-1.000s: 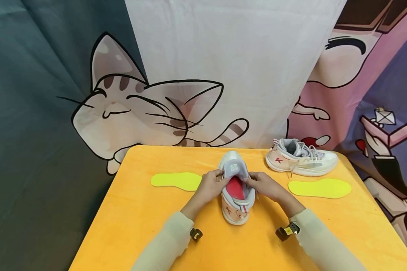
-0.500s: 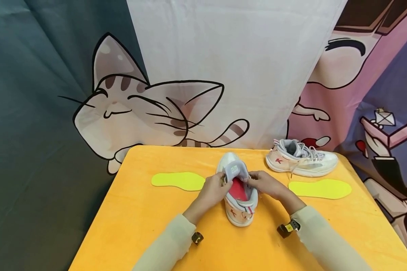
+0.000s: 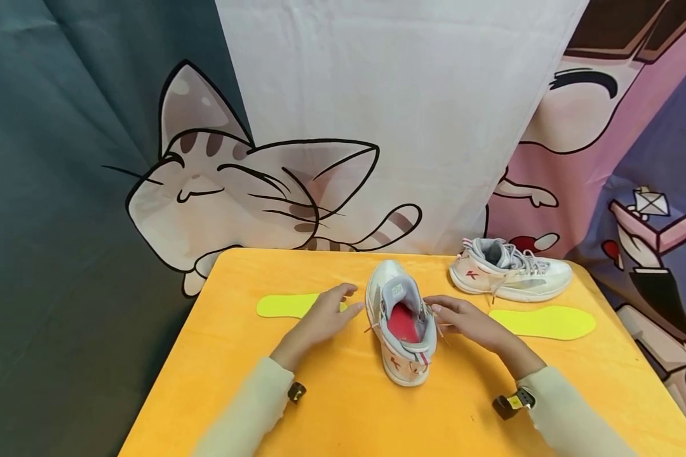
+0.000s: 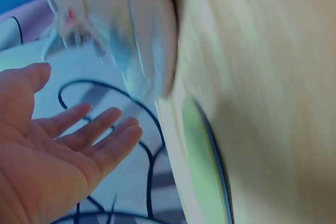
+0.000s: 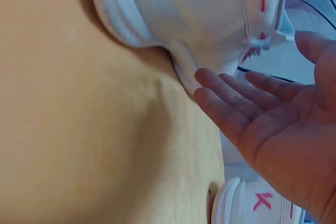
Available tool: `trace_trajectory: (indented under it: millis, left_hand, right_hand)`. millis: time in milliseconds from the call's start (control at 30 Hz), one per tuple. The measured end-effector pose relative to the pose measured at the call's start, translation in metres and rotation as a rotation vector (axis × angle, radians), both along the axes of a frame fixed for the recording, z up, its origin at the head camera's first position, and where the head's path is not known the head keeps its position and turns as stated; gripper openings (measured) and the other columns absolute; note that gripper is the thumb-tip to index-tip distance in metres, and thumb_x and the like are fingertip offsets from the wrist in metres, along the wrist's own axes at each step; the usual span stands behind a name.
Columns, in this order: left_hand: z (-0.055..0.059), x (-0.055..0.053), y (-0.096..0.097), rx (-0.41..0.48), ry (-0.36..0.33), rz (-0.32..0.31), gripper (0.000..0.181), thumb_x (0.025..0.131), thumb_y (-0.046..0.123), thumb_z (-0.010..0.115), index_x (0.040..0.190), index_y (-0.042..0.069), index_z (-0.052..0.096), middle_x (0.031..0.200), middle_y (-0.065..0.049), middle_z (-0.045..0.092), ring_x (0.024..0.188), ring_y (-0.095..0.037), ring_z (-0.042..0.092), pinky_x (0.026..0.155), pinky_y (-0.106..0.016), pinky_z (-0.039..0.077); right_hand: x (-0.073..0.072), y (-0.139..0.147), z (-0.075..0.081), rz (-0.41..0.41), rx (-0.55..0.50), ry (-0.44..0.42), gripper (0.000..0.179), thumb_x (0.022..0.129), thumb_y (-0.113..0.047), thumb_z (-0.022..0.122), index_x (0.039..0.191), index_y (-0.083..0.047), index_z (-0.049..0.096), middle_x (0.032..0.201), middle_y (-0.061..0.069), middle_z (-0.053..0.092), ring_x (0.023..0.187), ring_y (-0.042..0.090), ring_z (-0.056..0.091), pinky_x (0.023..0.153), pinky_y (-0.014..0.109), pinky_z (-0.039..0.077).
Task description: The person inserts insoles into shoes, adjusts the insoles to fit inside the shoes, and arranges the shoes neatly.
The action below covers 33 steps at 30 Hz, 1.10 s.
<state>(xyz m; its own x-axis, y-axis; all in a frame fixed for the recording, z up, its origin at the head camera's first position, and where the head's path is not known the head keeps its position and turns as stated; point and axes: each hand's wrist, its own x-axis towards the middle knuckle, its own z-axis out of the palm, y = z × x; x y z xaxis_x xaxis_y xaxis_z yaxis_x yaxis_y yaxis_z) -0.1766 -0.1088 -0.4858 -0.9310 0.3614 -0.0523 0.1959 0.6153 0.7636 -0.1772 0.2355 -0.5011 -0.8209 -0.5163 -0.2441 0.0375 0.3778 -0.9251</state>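
Observation:
A white sneaker (image 3: 391,346) with a red insole (image 3: 402,322) inside stands upright mid-table, its heel toward me. To its left, my left hand (image 3: 322,315) hovers apart from it with fingers extended, partly covering a yellow insole (image 3: 280,306). On the other side, my right hand (image 3: 463,320) has its fingers loosely spread close beside the shoe's collar; whether a fingertip touches it I cannot tell. In the left wrist view, the palm and fingers of the left hand (image 4: 68,145) hold nothing. The right wrist view has the right hand (image 5: 278,114) with relaxed fingers near the shoe's side (image 5: 189,14).
The matching sneaker (image 3: 509,273) lies at the back right, its toe pointing right. In front of it is a second yellow insole (image 3: 549,322). A printed curtain (image 3: 423,127) hangs right behind the yellow table (image 3: 251,381).
Both hands have let go of the sneaker's collar and moved apart, the left one farther to the left and the right one slightly to the right. The sneaker stays standing mid-table.

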Motion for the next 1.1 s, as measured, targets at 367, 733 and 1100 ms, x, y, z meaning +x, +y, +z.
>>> trace_trajectory:
  millis: [367,733,1100]
  left_hand:
    - [-0.011,-0.036,-0.054,-0.258,0.013,-0.045,0.045,0.103,0.019,0.065,0.143,0.001,0.057,0.145,-0.017,0.059,0.139,-0.035,0.053,0.114,-0.051,0.044]
    - [-0.032,-0.052,-0.08,-0.38,0.063,-0.068,0.036,0.097,0.012,0.069,0.131,0.0,0.067,0.124,-0.015,0.066,0.118,-0.035,0.06,0.106,-0.048,0.048]
    - [-0.035,-0.051,-0.084,-0.475,0.087,-0.055,0.037,0.096,0.012,0.071,0.132,0.004,0.067,0.12,-0.012,0.06,0.112,-0.034,0.053,0.1,-0.053,0.046]
  right_hand:
    - [0.007,0.025,-0.003,-0.051,-0.028,0.098,0.053,0.114,-0.03,0.038,0.148,0.011,0.044,0.146,0.032,0.054,0.127,0.042,0.062,0.102,0.046,0.055]
    - [0.026,0.047,-0.018,-0.13,0.14,0.286,0.036,0.111,-0.021,0.047,0.134,0.004,0.061,0.13,0.024,0.068,0.109,0.01,0.07,0.091,0.029,0.058]
    - [0.035,0.048,-0.019,-0.165,0.374,0.477,0.026,0.107,-0.02,0.057,0.126,-0.007,0.069,0.125,0.008,0.073,0.119,0.032,0.065,0.097,0.054,0.055]
